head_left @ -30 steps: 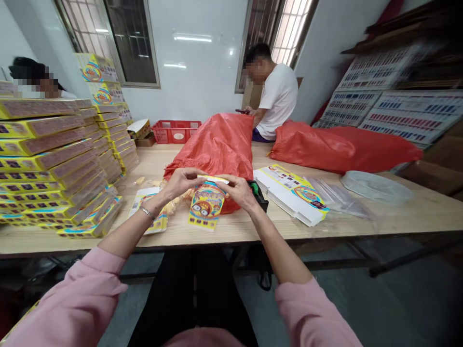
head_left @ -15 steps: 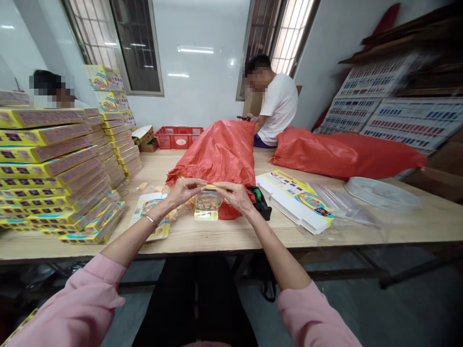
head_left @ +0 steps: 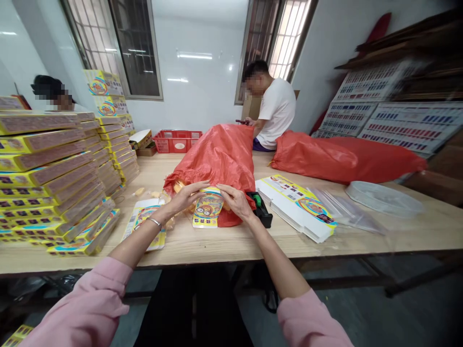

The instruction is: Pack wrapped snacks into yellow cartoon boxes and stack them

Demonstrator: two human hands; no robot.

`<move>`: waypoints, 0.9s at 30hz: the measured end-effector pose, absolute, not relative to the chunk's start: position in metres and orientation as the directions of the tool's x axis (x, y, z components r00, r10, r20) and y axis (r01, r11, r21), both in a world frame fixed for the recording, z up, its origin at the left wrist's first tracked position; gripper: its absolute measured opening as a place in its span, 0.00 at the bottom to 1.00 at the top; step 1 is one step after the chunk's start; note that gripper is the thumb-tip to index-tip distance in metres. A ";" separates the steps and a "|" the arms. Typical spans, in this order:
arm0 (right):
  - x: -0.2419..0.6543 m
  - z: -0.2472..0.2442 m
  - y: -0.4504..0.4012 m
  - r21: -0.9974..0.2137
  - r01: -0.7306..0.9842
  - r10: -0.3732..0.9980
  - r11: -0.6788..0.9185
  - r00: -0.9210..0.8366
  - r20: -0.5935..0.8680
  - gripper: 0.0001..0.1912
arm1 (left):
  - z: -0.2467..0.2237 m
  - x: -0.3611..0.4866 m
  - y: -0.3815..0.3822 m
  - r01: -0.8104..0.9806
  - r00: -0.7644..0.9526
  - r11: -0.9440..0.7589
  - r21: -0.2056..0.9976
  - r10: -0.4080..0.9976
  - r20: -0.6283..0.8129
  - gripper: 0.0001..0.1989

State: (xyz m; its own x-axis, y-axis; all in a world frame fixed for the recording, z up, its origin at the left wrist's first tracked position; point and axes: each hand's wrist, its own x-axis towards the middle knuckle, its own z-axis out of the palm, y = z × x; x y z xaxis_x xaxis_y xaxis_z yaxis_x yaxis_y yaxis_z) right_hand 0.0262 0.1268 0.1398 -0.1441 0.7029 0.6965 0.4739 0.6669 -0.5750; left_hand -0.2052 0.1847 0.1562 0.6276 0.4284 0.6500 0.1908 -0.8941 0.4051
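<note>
A yellow and blue printed box with a cartoon face stands in front of me, its printed face toward me. At its upper left edge are the fingers of my left hand, which wears a bracelet at the wrist. My right hand grips the upper right edge, its fingers meeting the box top. Behind the box lies a red woven sack, with pale yellow wrapped pieces at its mouth. Another printed card or box lies flat beneath my left forearm. The thumbs are largely hidden.
Stacked yellow boxes rise on the left. A black tape dispenser sits by my right hand, beside flat printed cartons. Farther right are clear plastic sheets and a round plastic tray. A co-worker sits across the table.
The box's printed face has turned toward me, so the cartoon now shows plainly. Both hands remain at its upper edge, with their fingertips a little farther apart.
</note>
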 end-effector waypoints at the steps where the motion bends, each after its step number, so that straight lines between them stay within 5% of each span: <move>1: 0.026 0.140 0.128 -0.570 0.479 0.700 0.668 -0.144 0.699 0.16 | 0.157 -0.206 0.184 0.194 0.641 -0.895 0.402 0.426 0.639 0.20; 8: 0.027 0.125 0.136 -0.415 0.532 0.602 0.738 -0.241 0.762 0.16 | 0.156 -0.209 0.186 0.237 0.644 -0.897 0.373 0.432 0.631 0.17; 16: 0.020 0.136 0.110 -0.458 0.595 0.644 0.661 -0.136 0.753 0.16 | 0.166 -0.188 0.179 0.236 0.566 -0.860 0.452 0.500 0.656 0.17; 22: 0.096 0.121 0.060 -0.741 0.646 0.573 0.183 0.542 0.614 0.13 | 0.177 -0.201 0.151 0.301 0.326 -0.778 0.551 0.627 0.708 0.15; 27: 0.150 0.085 0.059 -0.893 0.450 0.742 -0.014 0.603 0.292 0.12 | 0.165 -0.197 0.135 0.344 0.384 -0.767 0.541 0.641 0.664 0.13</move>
State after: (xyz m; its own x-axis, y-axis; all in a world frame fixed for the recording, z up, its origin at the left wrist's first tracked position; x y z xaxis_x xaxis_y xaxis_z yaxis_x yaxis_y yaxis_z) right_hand 0.1495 0.0591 0.0845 0.6034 0.7419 0.2925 0.4504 -0.0144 -0.8927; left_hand -0.1971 0.1347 0.1649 0.3845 0.6412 0.6641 0.3444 -0.7671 0.5412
